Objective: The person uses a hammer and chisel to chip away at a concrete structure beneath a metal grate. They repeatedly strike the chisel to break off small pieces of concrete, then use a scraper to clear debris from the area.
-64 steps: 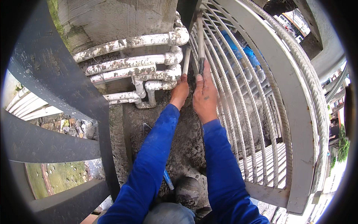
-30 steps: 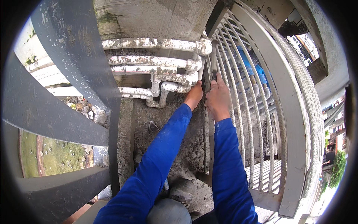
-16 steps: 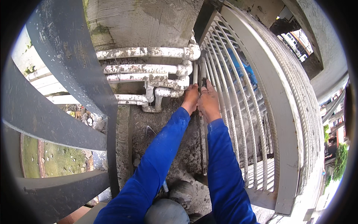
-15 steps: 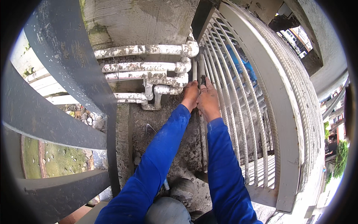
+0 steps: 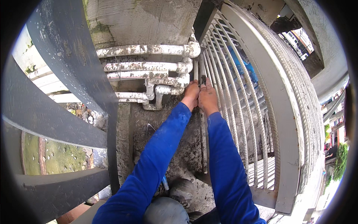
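Side by side, both my hands are closed low in the narrow gap between a stack of white pipes and a white barred grille (image 5: 233, 97). My left hand (image 5: 191, 94) sits close to the elbow fittings, its fingers curled at the lower visible part of a thin upright white pipe (image 5: 196, 70). My right hand (image 5: 208, 98) presses against it, with fingers pointing away from me. A small dark piece (image 5: 203, 79) shows between the two hands; what it is I cannot make out. Mud-spattered white pipes (image 5: 145, 67) run left from the hands. My palms and grips are mostly hidden.
Dark grey metal bars (image 5: 67, 56) curve along the left. A concrete wall (image 5: 141, 22) stands beyond the pipes. Rough, muddy ground (image 5: 182, 145) lies beneath my forearms, with a rounded lump (image 5: 182, 190) near my knee. Blue material (image 5: 240, 63) shows behind the grille.
My right hand has tilted slightly, its wrist now a little closer to my left hand. The view has shifted slightly; both hands remain in the same gap.
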`<state>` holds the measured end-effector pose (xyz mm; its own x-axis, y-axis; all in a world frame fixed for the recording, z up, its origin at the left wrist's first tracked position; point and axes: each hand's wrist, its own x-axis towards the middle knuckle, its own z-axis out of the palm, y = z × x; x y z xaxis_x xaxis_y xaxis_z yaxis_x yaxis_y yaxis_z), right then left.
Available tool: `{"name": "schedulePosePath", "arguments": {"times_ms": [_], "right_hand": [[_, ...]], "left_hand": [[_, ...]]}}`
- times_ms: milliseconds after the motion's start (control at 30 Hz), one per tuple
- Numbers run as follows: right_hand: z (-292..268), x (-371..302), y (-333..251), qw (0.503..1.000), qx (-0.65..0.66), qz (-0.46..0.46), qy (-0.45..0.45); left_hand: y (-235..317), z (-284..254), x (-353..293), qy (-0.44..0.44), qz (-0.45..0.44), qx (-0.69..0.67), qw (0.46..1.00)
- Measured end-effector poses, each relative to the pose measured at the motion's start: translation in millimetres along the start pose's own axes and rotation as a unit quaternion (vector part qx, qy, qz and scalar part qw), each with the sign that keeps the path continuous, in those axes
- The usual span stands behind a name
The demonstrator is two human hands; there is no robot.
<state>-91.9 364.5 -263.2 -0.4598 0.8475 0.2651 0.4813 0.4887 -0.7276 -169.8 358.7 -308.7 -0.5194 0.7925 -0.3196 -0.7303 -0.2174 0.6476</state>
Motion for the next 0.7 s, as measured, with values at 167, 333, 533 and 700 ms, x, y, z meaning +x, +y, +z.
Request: {"name": "schedulePosePath", "arguments": {"times_ms": [167, 333, 533, 700], "right_hand": [[-18.8, -20.5, -67.9, 0.985, 0.158, 0.035, -0.051], [-47.4, -25.9, -114.0, 0.966, 0.115, -0.195, 0.123], [1.9, -16.8, 6.1, 0.986, 0.082, 0.116, -0.089], [17.0, -89.5, -21.3, 0.996, 0.083, 0.033, 0.004]], "left_hand": [[3.6, -28.4, 17.1, 0.035, 0.003, 0.037, 0.999], [4.1, -23.2, 13.9, 0.014, -0.047, -0.007, 0.999], [0.6, -5.1, -17.0, 0.043, -0.025, -0.021, 0.999], [-53.0, -120.8, -52.8, 0.081, 0.023, 0.137, 0.987]]}}
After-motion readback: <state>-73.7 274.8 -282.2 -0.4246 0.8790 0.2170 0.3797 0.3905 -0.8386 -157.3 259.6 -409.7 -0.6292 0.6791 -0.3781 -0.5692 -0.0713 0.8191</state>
